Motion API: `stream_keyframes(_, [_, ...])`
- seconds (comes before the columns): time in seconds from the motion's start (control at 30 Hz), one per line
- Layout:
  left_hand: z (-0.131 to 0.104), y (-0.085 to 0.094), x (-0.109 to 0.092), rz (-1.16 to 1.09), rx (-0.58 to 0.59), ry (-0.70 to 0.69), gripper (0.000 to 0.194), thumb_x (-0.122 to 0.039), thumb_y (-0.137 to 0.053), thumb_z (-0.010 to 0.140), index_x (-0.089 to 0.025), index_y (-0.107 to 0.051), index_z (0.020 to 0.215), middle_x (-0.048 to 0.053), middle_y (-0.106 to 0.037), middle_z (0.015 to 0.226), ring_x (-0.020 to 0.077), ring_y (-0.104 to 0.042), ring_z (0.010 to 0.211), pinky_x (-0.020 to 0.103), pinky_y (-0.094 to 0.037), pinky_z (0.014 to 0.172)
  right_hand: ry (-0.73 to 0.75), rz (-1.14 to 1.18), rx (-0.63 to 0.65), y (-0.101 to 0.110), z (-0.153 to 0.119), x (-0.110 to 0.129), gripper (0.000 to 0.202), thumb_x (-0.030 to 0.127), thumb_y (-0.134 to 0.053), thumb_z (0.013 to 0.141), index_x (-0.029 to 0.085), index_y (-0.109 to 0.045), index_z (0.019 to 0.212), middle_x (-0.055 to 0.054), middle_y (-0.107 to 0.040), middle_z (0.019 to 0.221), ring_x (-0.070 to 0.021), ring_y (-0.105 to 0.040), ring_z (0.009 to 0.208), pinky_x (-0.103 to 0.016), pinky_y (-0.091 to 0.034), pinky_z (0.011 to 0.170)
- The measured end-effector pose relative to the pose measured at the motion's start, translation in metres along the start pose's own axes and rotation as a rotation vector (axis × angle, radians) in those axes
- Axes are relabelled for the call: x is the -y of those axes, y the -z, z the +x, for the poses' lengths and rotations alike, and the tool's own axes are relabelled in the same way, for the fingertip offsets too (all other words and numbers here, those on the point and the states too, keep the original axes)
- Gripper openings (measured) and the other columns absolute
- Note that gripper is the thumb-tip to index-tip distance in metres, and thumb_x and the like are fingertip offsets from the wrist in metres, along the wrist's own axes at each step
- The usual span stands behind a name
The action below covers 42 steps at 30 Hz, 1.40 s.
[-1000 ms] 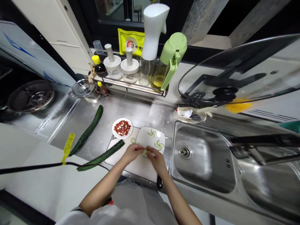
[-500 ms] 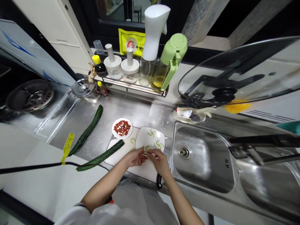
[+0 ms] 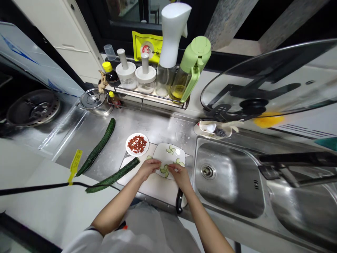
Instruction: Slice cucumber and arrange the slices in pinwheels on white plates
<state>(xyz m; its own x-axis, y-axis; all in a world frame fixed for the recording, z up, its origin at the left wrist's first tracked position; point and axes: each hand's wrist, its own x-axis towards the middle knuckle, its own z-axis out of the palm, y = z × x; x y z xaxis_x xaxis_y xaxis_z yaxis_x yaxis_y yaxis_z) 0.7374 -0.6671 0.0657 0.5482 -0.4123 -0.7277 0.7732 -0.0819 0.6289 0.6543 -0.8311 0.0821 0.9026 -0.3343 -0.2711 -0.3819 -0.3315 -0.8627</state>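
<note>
A white squarish plate (image 3: 161, 149) carries thin cucumber slices (image 3: 164, 170) laid in small pinwheel groups. Over its left edge my left hand (image 3: 149, 169) has its fingertips pressed together; anything between them is too small to make out. At the lower right of the plate my right hand (image 3: 180, 175) pinches what looks like a cucumber slice beside the front group. The plate rests on a pale cutting board (image 3: 158, 189). A cut cucumber (image 3: 116, 176) lies across the board's left side. Below my right hand shows a knife's black handle (image 3: 179, 202).
A small dish of red berries (image 3: 137, 144) stands behind the board. A whole cucumber (image 3: 98, 147) lies to the left. On the right is a steel sink (image 3: 229, 175). A rack (image 3: 155, 97) with jars and oil bottles runs along the back. A cable (image 3: 92, 184) crosses at lower left.
My hands, together at the plate's front edge before, have parted. The left moved left and up, the right slightly up and right. The front slice group now shows more fully between them.
</note>
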Motion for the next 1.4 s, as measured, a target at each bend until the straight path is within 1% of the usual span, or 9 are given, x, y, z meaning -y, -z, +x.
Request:
stream_keyframes(0.1, [0.010, 0.004, 0.000, 0.221, -0.109, -0.207, 0.022, -0.025, -0.072, 0.062, -0.013, -0.069, 0.080, 0.000, -0.065, 0.066, 0.0094, -0.055, 0.059, 0.021, -0.038, 0.058, -0.006, -0.103, -0.022, -0.009, 0.018, -0.007, 0.030, 0.043, -0.052, 0.077, 0.020, -0.071, 0.076, -0.003, -0.069, 0.070, -0.0169, -0.061, 0.064, -0.028, -0.045, 0.061])
stream_keyframes(0.27, [0.020, 0.004, -0.008, 0.691, -0.311, -0.472, 0.014, -0.022, -0.059, 0.075, -0.016, -0.069, 0.083, 0.001, -0.065, 0.070, 0.0118, -0.056, 0.064, 0.023, -0.042, 0.064, -0.023, -0.237, -0.042, -0.027, 0.047, -0.013, 0.021, 0.033, -0.053, 0.077, 0.023, -0.071, 0.074, -0.001, -0.069, 0.070, -0.0162, -0.060, 0.063, -0.027, -0.042, 0.060])
stream_keyframes(0.37, [0.021, 0.001, -0.012, 0.897, -0.362, -0.569, 0.017, -0.016, -0.053, 0.080, -0.018, -0.068, 0.087, 0.004, -0.068, 0.082, 0.0146, -0.059, 0.076, 0.025, -0.043, 0.074, -0.028, -0.344, -0.065, -0.035, 0.058, -0.011, 0.017, 0.029, -0.054, 0.078, 0.023, -0.070, 0.075, -0.002, -0.068, 0.072, -0.0170, -0.058, 0.069, -0.027, -0.040, 0.062])
stream_keyframes(0.47, [0.022, 0.001, -0.012, 1.050, -0.389, -0.646, 0.021, -0.012, -0.049, 0.082, -0.018, -0.067, 0.089, 0.006, -0.068, 0.089, 0.0179, -0.058, 0.088, 0.029, -0.042, 0.084, -0.025, -0.454, -0.101, -0.040, 0.061, -0.006, 0.014, 0.028, -0.055, 0.080, 0.023, -0.068, 0.082, -0.004, -0.066, 0.073, -0.0209, -0.055, 0.081, -0.029, -0.036, 0.065])
stream_keyframes(0.63, [0.023, 0.003, -0.006, 1.199, -0.417, -0.705, 0.023, -0.015, -0.044, 0.087, -0.018, -0.065, 0.095, 0.008, -0.066, 0.090, 0.0209, -0.054, 0.092, 0.035, -0.042, 0.087, 0.068, -0.580, -0.099, -0.046, 0.058, 0.001, 0.014, 0.026, -0.052, 0.084, 0.024, -0.065, 0.080, -0.005, -0.064, 0.077, -0.0222, -0.049, 0.089, -0.030, -0.032, 0.068])
stream_keyframes(0.83, [0.029, 0.008, 0.002, 1.200, -0.484, -0.767, 0.023, -0.019, -0.046, 0.089, -0.018, -0.062, 0.106, 0.009, -0.061, 0.100, 0.0215, -0.053, 0.099, 0.035, -0.042, 0.091, 0.187, -0.632, -0.113, -0.047, 0.055, -0.005, 0.020, 0.026, -0.049, 0.087, 0.022, -0.068, 0.082, -0.007, -0.064, 0.087, -0.0238, -0.045, 0.096, -0.033, -0.032, 0.073])
stream_keyframes(1.0, [0.018, 0.010, 0.004, 1.189, -0.501, -0.835, 0.027, -0.021, -0.045, 0.090, -0.017, -0.058, 0.114, 0.010, -0.058, 0.106, 0.0208, -0.053, 0.102, 0.035, -0.042, 0.093, 0.277, -0.638, -0.125, -0.046, 0.043, -0.014, 0.024, 0.021, -0.047, 0.088, 0.021, -0.069, 0.098, -0.008, -0.064, 0.099, -0.0234, -0.044, 0.100, -0.035, -0.034, 0.079])
stream_keyframes(1.2, [-0.003, 0.000, 0.020, 1.427, -0.431, -0.831, 0.035, -0.019, -0.041, 0.091, -0.018, -0.054, 0.123, 0.012, -0.057, 0.116, 0.0244, -0.050, 0.106, 0.039, -0.042, 0.091, 0.413, -0.793, -0.093, -0.051, 0.022, -0.021, 0.038, 0.021, -0.044, 0.090, 0.024, -0.055, 0.126, -0.009, -0.058, 0.122, -0.0284, -0.039, 0.114, -0.039, -0.033, 0.085])
stream_keyframes(1.4, [-0.004, -0.006, 0.031, 1.573, -0.469, -0.772, 0.040, -0.021, -0.042, 0.091, -0.016, -0.047, 0.130, 0.014, -0.052, 0.125, 0.0281, -0.042, 0.117, 0.041, -0.039, 0.091, 0.435, -0.880, -0.048, -0.052, 0.018, -0.027, 0.042, 0.021, -0.039, 0.091, 0.024, -0.050, 0.131, -0.008, -0.052, 0.133, -0.0311, -0.037, 0.121, -0.043, -0.031, 0.089])
